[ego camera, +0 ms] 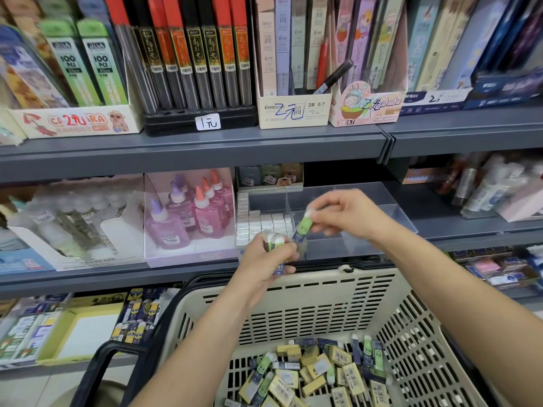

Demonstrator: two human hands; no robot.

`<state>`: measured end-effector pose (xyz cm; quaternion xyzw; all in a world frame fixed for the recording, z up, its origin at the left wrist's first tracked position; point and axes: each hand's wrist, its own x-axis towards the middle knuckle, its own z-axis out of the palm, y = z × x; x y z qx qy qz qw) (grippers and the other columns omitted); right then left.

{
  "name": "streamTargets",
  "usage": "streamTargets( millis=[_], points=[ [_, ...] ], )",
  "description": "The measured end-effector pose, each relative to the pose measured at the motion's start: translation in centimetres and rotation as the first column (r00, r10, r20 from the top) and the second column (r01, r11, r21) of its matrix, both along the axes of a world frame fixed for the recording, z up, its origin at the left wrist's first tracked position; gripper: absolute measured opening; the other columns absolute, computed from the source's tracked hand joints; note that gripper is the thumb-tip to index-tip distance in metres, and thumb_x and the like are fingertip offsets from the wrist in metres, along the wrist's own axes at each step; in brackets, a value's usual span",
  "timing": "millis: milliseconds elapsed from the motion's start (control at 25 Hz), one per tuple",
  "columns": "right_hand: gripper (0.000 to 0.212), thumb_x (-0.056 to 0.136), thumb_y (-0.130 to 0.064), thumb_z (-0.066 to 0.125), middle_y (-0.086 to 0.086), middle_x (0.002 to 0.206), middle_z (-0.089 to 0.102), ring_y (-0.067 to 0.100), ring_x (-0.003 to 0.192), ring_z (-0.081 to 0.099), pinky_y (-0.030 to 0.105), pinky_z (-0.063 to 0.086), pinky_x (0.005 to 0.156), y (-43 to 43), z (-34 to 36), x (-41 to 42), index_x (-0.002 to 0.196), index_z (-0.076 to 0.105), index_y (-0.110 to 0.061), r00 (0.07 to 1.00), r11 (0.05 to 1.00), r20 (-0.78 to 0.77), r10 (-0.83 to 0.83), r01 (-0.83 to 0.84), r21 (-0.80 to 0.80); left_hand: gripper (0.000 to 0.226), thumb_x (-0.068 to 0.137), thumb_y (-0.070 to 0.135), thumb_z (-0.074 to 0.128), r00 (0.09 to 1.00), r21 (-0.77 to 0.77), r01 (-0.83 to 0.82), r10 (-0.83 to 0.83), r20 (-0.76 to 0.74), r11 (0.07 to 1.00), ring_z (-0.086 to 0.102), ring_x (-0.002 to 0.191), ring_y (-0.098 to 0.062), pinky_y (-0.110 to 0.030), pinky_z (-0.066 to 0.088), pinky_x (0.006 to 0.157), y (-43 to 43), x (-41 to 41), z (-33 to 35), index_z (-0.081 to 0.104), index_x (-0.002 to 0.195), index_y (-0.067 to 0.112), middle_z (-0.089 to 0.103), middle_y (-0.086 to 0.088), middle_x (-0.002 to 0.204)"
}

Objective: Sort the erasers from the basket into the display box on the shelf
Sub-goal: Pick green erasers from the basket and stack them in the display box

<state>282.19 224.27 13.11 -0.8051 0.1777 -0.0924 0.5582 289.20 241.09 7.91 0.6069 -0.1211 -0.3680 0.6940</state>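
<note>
A cream plastic basket (308,301) sits below me, its floor covered with several yellow, green and dark blue erasers (317,374). On the middle shelf stands a clear display box (379,215) with dividers; rows of white erasers (264,224) fill its left part. My left hand (264,259) grips a small bunch of green-sleeved erasers (274,240) just in front of the box. My right hand (343,212) pinches a single green eraser (302,229) over the box's middle compartment.
Pink and purple glue bottles (191,212) stand in a box left of the display box. Lead refill tubes and pencil packs (199,63) fill the upper shelf. More erasers (138,315) lie on the lower shelf at left. The basket's black handle (97,374) juts forward at lower left.
</note>
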Motion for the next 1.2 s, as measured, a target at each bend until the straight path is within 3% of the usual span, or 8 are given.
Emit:
streamTargets(
  millis=[120,200,480,600,720,960,1120,1200],
  points=[
    [0.002,0.084,-0.021,0.067,0.007,0.084,0.073,0.014,0.077,0.07,0.027,0.055,0.068,-1.2,-0.2,1.6,0.084,0.066,-0.023,0.988,0.94,0.017,-0.151,0.149,-0.306,0.023,0.079,0.019,0.071,0.995,0.09,-0.057,0.05,0.081,0.994,0.053,0.053,-0.008,-0.021,0.041,0.042,0.9,0.6,0.2,0.049,0.083,0.017,0.056,0.001,0.062],
    [0.006,0.085,-0.025,0.066,0.003,0.085,0.073,0.016,0.083,0.068,0.027,0.053,0.076,-1.1,-1.5,2.6,0.09,0.068,-0.023,0.989,0.885,-0.066,-0.13,0.086,-0.458,0.029,0.077,0.027,0.074,0.996,0.128,-0.051,0.041,0.082,0.99,0.045,0.046,-0.007,-0.019,0.036,0.039,1.5,0.6,0.1,0.046,0.077,0.02,0.048,0.005,0.057],
    [0.019,0.095,-0.018,0.05,0.002,0.101,0.069,0.015,0.095,0.064,0.033,0.05,0.092,-0.8,-4.4,3.4,0.104,0.067,-0.017,0.966,0.883,-0.258,-0.006,-0.116,-0.455,0.011,0.082,0.012,0.066,0.962,-0.083,-0.028,0.005,-0.271,0.996,0.05,0.062,-0.013,-0.021,0.05,0.048,1.8,0.4,0.2,0.057,0.088,0.014,0.055,-0.001,0.069],
    [0.024,0.097,-0.015,0.045,0.002,0.099,0.069,0.016,0.092,0.065,0.034,0.051,0.092,-0.6,-3.9,3.1,0.109,0.065,-0.015,0.962,0.887,-0.272,0.012,-0.136,-0.441,0.014,0.087,-0.003,0.051,0.955,-0.13,-0.021,-0.018,-0.295,0.991,0.053,0.064,-0.015,-0.025,0.054,0.055,1.5,0.2,0.2,0.057,0.085,0.01,0.053,-0.008,0.074],
    [0.022,0.096,-0.021,0.047,-0.002,0.099,0.068,0.016,0.093,0.062,0.029,0.048,0.086,0.2,-2.8,2.2,0.108,0.066,-0.019,0.994,0.81,-0.094,-0.064,-0.003,-0.587,0.019,0.087,-0.009,0.05,0.976,-0.11,-0.008,-0.016,-0.218,0.994,0.056,0.065,-0.015,-0.025,0.055,0.057,1.4,0.1,0.1,0.056,0.083,0.009,0.056,-0.008,0.073],
    [0.012,0.092,-0.009,0.055,-0.004,0.074,0.064,-0.001,0.062,0.061,0.016,0.051,0.062,2.1,-1.5,0.4,0.1,0.063,-0.011,0.964,0.951,-0.096,0.25,-0.263,-0.16,0.02,0.088,-0.008,0.049,0.987,-0.123,0.046,-0.065,-0.149,0.991,0.061,0.07,-0.014,-0.024,0.055,0.058,0.7,-0.4,0.0,0.057,0.092,0.01,0.064,-0.008,0.083],
    [0.009,0.091,-0.011,0.057,0.006,0.079,0.069,0.002,0.062,0.066,0.016,0.052,0.057,-0.6,-0.4,0.4,0.084,0.057,-0.016,0.999,0.997,0.017,0.052,-0.05,-0.061,0.016,0.087,-0.004,0.054,0.994,-0.087,-0.027,0.017,-0.109,0.996,0.056,0.067,-0.013,-0.023,0.054,0.06,0.8,-0.1,0.1,0.054,0.087,0.011,0.056,-0.006,0.076],
    [0.015,0.09,-0.015,0.059,0.004,0.078,0.07,0.004,0.064,0.067,0.021,0.054,0.062,-1.9,-0.5,1.1,0.08,0.054,-0.025,0.994,0.97,0.038,-0.102,0.108,-0.218,0.016,0.087,-0.005,0.052,0.993,-0.097,-0.036,0.024,-0.117,0.995,0.054,0.065,-0.013,-0.023,0.054,0.059,1.1,0.3,0.2,0.052,0.086,0.011,0.052,-0.004,0.074]
  ],
)
